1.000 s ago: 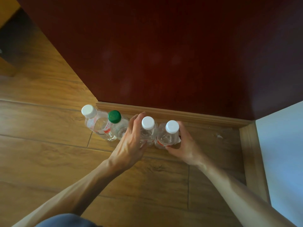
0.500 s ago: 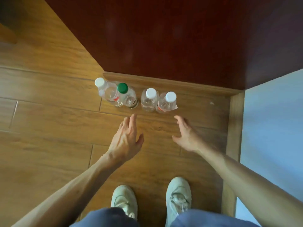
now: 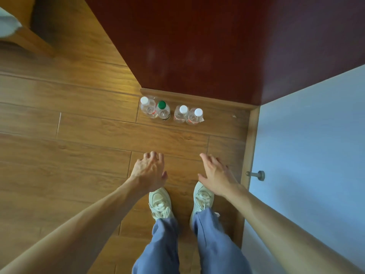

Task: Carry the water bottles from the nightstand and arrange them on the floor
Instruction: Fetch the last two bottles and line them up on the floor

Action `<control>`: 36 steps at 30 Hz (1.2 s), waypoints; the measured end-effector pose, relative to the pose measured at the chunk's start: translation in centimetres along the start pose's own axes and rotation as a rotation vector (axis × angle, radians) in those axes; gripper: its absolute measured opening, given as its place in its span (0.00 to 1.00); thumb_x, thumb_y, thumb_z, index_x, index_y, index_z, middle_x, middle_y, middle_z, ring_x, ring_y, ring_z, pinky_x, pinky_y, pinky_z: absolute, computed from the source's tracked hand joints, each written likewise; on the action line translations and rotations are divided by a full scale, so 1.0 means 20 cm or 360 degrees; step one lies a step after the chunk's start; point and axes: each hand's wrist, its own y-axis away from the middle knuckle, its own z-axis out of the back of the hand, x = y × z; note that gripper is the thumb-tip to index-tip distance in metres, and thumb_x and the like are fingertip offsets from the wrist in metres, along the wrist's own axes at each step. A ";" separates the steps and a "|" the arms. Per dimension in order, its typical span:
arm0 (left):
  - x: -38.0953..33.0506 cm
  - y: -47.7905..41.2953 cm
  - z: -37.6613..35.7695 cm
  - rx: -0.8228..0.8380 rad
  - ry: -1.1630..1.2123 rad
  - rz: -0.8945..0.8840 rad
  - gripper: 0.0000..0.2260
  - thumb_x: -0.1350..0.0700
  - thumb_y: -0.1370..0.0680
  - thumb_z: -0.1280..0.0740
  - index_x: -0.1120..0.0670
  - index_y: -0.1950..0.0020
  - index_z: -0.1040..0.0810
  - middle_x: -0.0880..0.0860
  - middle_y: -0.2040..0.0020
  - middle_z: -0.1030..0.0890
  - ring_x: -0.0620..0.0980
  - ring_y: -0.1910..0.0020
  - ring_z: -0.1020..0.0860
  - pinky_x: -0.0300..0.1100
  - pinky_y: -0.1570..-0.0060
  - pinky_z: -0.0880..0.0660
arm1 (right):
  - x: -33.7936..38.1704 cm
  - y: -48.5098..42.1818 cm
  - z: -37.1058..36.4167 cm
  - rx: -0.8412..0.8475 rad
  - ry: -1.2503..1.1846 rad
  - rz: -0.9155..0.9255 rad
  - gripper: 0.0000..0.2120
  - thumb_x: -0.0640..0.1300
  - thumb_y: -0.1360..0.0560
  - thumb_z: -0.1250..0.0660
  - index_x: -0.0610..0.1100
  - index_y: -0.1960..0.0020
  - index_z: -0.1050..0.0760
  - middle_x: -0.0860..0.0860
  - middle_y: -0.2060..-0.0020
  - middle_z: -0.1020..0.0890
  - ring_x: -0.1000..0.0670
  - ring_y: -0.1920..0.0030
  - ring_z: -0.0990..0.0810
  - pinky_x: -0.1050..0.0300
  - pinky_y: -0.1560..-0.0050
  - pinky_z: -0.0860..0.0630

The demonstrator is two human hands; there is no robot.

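Four water bottles point(image 3: 180, 115) line the baseboard point(image 3: 217, 100). Well back from it, our left hand point(image 3: 150, 173) and right hand point(image 3: 215, 177) hover empty, relaxed.

left hand point(image 3: 150, 173), right hand point(image 3: 216, 176) withdrawn from bottles point(image 3: 171, 112)

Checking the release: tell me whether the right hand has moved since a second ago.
Yes. The right hand has drawn back from the rightmost bottle by the baseboard, towards the right shoe.

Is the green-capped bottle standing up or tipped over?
Upright. The green-capped bottle stands on its base on the floor, cap on top.
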 end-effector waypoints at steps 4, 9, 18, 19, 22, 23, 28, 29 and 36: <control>0.06 0.23 0.19 -0.0027 -0.0026 0.0029 0.22 0.42 0.22 0.39 0.57 0.37 0.32 0.56 0.39 0.26 0.56 0.38 0.27 0.49 0.47 0.25 | 0.15 0.22 0.12 -0.0022 0.0047 0.0027 0.27 0.51 0.19 0.38 0.45 0.25 0.44 0.46 0.33 0.29 0.44 0.35 0.27 0.46 0.37 0.27; 0.15 0.54 0.42 -0.0068 0.0031 0.0093 0.22 0.42 0.22 0.39 0.57 0.37 0.32 0.55 0.39 0.25 0.56 0.38 0.26 0.49 0.46 0.25 | 0.34 0.50 0.29 -0.0045 0.0083 0.0031 0.27 0.51 0.19 0.39 0.46 0.24 0.44 0.45 0.31 0.30 0.43 0.33 0.28 0.45 0.35 0.28; 0.28 1.17 0.81 -0.0240 0.0091 0.0109 0.21 0.43 0.23 0.38 0.57 0.39 0.31 0.55 0.42 0.23 0.56 0.41 0.24 0.49 0.50 0.25 | 0.80 0.98 0.63 -0.0136 0.0161 0.0129 0.27 0.51 0.20 0.38 0.46 0.25 0.43 0.45 0.31 0.29 0.44 0.33 0.29 0.45 0.36 0.25; 0.30 1.22 0.84 -0.0268 0.0083 0.0118 0.21 0.43 0.23 0.39 0.57 0.39 0.30 0.55 0.42 0.23 0.56 0.41 0.24 0.49 0.50 0.26 | 0.86 1.02 0.67 -0.0156 0.0160 0.0152 0.27 0.51 0.20 0.38 0.46 0.25 0.43 0.46 0.31 0.30 0.45 0.32 0.29 0.46 0.37 0.25; 0.35 1.38 0.94 -0.0356 0.0100 0.0155 0.21 0.42 0.23 0.39 0.57 0.40 0.30 0.55 0.42 0.24 0.56 0.41 0.24 0.49 0.49 0.26 | 1.01 1.12 0.75 -0.0220 0.0183 0.0232 0.28 0.51 0.19 0.38 0.46 0.24 0.44 0.46 0.32 0.30 0.45 0.33 0.30 0.48 0.38 0.26; 0.37 1.43 0.97 -0.0394 0.0115 0.0165 0.21 0.42 0.23 0.38 0.57 0.40 0.30 0.55 0.42 0.24 0.56 0.41 0.24 0.49 0.49 0.25 | 1.06 1.15 0.78 -0.0246 0.0197 0.0258 0.28 0.52 0.19 0.38 0.46 0.23 0.44 0.46 0.32 0.30 0.45 0.33 0.30 0.49 0.38 0.26; 0.47 1.66 1.09 -0.0536 0.0147 0.0216 0.20 0.42 0.24 0.37 0.57 0.42 0.29 0.56 0.44 0.23 0.57 0.43 0.24 0.50 0.51 0.25 | 1.29 1.27 0.91 -0.0396 0.0326 0.0368 0.30 0.52 0.20 0.38 0.45 0.23 0.43 0.46 0.34 0.28 0.44 0.36 0.29 0.49 0.38 0.28; 0.50 1.70 1.11 -0.0549 0.0136 0.0226 0.20 0.42 0.24 0.37 0.57 0.42 0.28 0.56 0.44 0.23 0.57 0.44 0.24 0.50 0.51 0.25 | 1.33 1.28 0.94 -0.0419 0.0369 0.0393 0.30 0.53 0.21 0.37 0.45 0.23 0.43 0.46 0.34 0.28 0.44 0.36 0.29 0.48 0.39 0.27; 0.64 1.88 1.22 -0.0675 0.0216 0.0403 0.20 0.42 0.24 0.37 0.58 0.44 0.27 0.57 0.45 0.24 0.58 0.45 0.24 0.50 0.52 0.26 | 1.55 1.32 1.08 -0.0460 0.0611 0.0612 0.29 0.53 0.22 0.36 0.44 0.25 0.40 0.45 0.36 0.26 0.42 0.36 0.27 0.45 0.40 0.26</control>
